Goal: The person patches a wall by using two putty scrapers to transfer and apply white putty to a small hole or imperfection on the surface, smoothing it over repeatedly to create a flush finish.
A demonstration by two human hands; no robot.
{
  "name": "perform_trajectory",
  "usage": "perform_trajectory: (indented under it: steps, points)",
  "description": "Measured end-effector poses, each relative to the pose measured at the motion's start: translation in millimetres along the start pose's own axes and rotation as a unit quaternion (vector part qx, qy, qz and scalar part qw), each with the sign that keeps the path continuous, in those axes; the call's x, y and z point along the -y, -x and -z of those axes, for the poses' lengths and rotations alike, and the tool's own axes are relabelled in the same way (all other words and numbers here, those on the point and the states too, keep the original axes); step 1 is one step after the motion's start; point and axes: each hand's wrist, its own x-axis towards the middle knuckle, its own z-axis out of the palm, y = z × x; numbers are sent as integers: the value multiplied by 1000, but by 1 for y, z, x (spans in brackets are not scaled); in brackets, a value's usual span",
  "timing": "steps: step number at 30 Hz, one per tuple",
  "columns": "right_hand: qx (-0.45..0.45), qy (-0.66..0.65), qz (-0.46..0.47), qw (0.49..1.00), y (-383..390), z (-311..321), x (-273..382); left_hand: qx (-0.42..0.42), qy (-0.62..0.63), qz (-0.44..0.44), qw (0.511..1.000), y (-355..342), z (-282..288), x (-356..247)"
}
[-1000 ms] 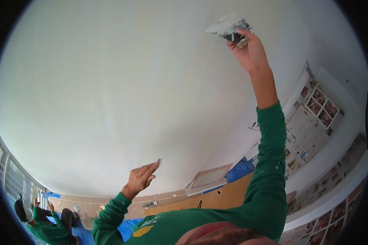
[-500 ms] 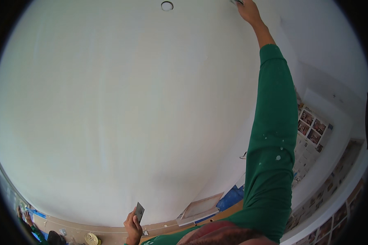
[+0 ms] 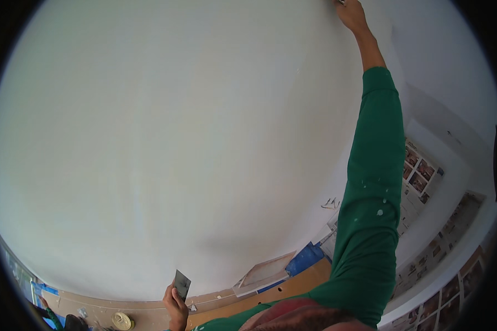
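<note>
A broad, pale smooth surface (image 3: 204, 138) fills most of the view. At its top right edge, my right hand (image 3: 352, 17) is raised on a straight arm in a green, paint-spotted sleeve. Its fingers are closed around a small metal-looking tool (image 3: 342, 2), mostly cut off by the picture's edge, so its kind cannot be told. Low and left of centre, my left hand (image 3: 174, 309) grips a flat grey scraper blade (image 3: 181, 285), its plate pointing up and its face showing. The blade appears in front of the surface; whether it touches is unclear.
Newspaper-like printed sheets (image 3: 419, 172) cover the right side. Loose wires (image 3: 330, 204) stick out near my sleeve. Lower down are blue sheeting (image 3: 306, 258), a framed panel (image 3: 266, 272) and a round gold-coloured tin (image 3: 122, 321). Another person's arm (image 3: 51, 313) shows at the lower left.
My right hand has shifted right and slightly down in the picture. The scraper in my left hand has turned, showing more of its face. A round fitting at the top has left the view.
</note>
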Motion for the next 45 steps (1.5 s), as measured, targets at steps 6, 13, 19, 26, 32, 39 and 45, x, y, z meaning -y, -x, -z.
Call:
perform_trajectory:
  steps: [6,13,19,26,32,39,45]
  points:
    - [4,-47,-8,999,89,9,65,71,-14,0,997,-12,21,-8]
    - [38,-59,-31,997,191,-1,144,126,-6,12,992,-22,33,-7]
    - [71,-108,-62,990,280,-26,213,97,28,-24,995,-21,25,4]
    - [83,-136,-87,983,367,-43,277,83,50,-28,995,-16,16,7]
    - [104,-184,-127,969,402,-35,314,40,185,40,981,-55,-11,-40]
    - [123,-504,-244,819,404,46,347,166,574,264,757,-105,-8,-155]
    - [-33,-524,92,846,410,136,421,211,646,254,688,-73,27,-214]
